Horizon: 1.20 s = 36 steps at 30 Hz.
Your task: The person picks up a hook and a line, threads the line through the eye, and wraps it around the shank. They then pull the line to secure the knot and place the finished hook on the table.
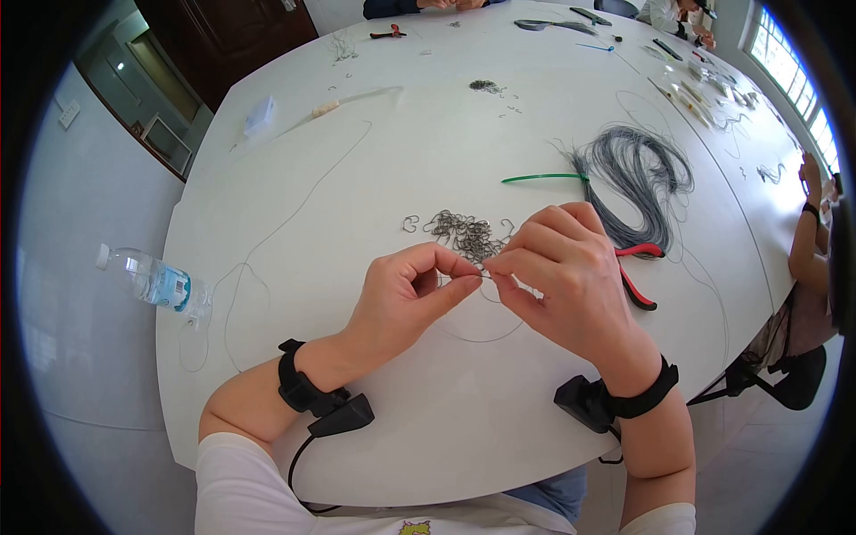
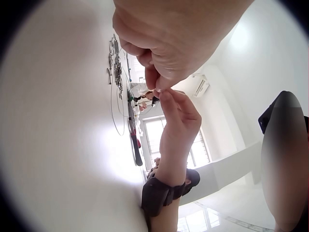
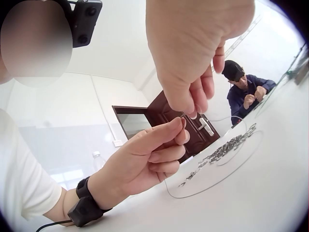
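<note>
Over the table, in front of a pile of small metal hooks (image 1: 465,235), my two hands meet at the fingertips. My left hand (image 1: 412,287) pinches a thin grey line (image 3: 207,192) between thumb and forefinger. Opposite it, my right hand (image 1: 571,272) pinches the same line with thumb and fingertips. A loop of that line hangs below the hands in the head view. The fingers mostly hide the pinched spot; a tiny dark bit shows there in the right wrist view, and I cannot tell what it is.
Right of the hooks lie a bundle of grey line (image 1: 655,178) with a green cable tie (image 1: 539,178) and red-and-black pliers (image 1: 635,281). A water bottle (image 1: 159,281) lies at the left edge. Loose line (image 1: 299,209) trails across the left side. Other people sit around the table (image 1: 428,419).
</note>
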{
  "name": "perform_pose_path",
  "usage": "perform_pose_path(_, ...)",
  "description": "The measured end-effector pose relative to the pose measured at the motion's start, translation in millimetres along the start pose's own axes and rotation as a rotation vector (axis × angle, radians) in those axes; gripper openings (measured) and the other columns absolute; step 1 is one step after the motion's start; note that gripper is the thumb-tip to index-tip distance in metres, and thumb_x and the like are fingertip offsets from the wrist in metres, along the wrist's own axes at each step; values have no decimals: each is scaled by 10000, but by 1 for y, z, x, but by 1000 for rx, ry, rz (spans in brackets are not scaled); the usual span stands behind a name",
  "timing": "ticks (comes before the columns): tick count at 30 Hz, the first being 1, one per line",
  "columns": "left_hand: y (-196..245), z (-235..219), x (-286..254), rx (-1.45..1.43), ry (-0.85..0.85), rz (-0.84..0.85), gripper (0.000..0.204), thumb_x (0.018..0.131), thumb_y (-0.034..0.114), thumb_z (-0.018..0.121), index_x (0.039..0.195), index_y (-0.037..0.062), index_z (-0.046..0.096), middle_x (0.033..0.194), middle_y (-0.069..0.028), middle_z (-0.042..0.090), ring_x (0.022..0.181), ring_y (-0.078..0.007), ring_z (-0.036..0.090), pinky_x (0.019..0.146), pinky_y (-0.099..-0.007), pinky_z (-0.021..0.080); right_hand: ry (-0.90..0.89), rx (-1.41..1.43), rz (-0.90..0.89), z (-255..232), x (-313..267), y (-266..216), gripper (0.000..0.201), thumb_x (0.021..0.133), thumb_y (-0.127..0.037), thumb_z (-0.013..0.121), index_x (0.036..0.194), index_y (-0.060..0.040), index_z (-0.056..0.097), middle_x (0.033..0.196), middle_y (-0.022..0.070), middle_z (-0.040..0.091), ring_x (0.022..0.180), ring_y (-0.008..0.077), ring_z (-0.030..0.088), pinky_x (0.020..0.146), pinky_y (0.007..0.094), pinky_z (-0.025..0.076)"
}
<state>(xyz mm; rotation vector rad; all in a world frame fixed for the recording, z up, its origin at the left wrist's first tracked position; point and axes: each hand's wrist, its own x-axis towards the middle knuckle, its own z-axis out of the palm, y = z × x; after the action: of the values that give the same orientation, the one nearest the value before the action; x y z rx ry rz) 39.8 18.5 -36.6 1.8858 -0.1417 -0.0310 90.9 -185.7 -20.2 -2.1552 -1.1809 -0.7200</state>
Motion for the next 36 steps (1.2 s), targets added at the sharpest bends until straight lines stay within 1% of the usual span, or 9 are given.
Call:
perform_pose_path(15,-1,-1,-1,33,-9,66,85,915,107,720,868,67,662,624,117,476,556,27,337,513,-184,268,-60,34,1,-2,-1,1,89,703,-66,731,730,-99,653,730,-10,596,803,185,600,820,351,446)
perform_pose_path(18,-3,-2,-1,0,-7,50,81,917,104,717,876,65,659,658,111,508,570,27,350,525,-180,279,-92,88,48,-3,-3,4,101,718,-46,711,792,-96,665,815,-1,626,784,189,604,834,349,437)
perform_pose_path(20,-3,-3,-1,-26,-3,28,80,918,103,717,882,62,658,679,107,527,578,27,360,532,-178,285,-96,104,110,-7,-1,3,192,731,-38,693,913,-94,668,958,16,655,735,197,612,765,341,466)
perform_pose_path(21,-3,-3,-1,-35,-8,7,82,919,102,715,883,61,655,693,103,540,585,27,371,537,-176,293,-96,103,110,-9,0,1,192,731,-38,693,913,-94,668,958,16,655,735,197,612,765,341,466)
perform_pose_path(23,-4,-3,-1,-44,-12,-14,83,921,101,713,884,59,652,708,99,554,592,27,383,543,-175,301,-73,161,177,-11,2,-4,276,746,-38,688,1013,-95,649,1081,37,653,666,203,615,635,326,491)
perform_pose_path(26,-4,-4,-1,-69,-21,-15,87,925,103,709,883,60,647,713,96,561,599,27,398,548,-173,310,-181,237,230,-14,2,-10,287,769,-59,699,1049,-96,648,1041,55,675,626,209,630,532,317,488)
perform_pose_path(29,-4,-5,0,-48,-35,9,91,931,105,703,883,57,642,722,92,565,604,29,404,550,-172,311,-249,373,333,-6,-2,-10,244,795,-65,709,1028,-91,643,919,65,691,625,211,650,541,313,499)
perform_pose_path(35,-10,-4,1,-49,-39,3,90,939,97,695,890,53,632,760,75,596,633,24,458,572,-168,358,-140,357,231,6,-7,2,133,811,-42,709,910,-63,624,759,69,665,634,220,660,558,322,506)
perform_pose_path(36,-13,-2,2,-79,-9,33,104,922,122,712,874,57,648,676,94,513,586,18,378,536,-185,298,-140,357,231,5,-6,1,133,811,-42,709,910,-63,624,759,69,665,634,220,660,558,322,506)
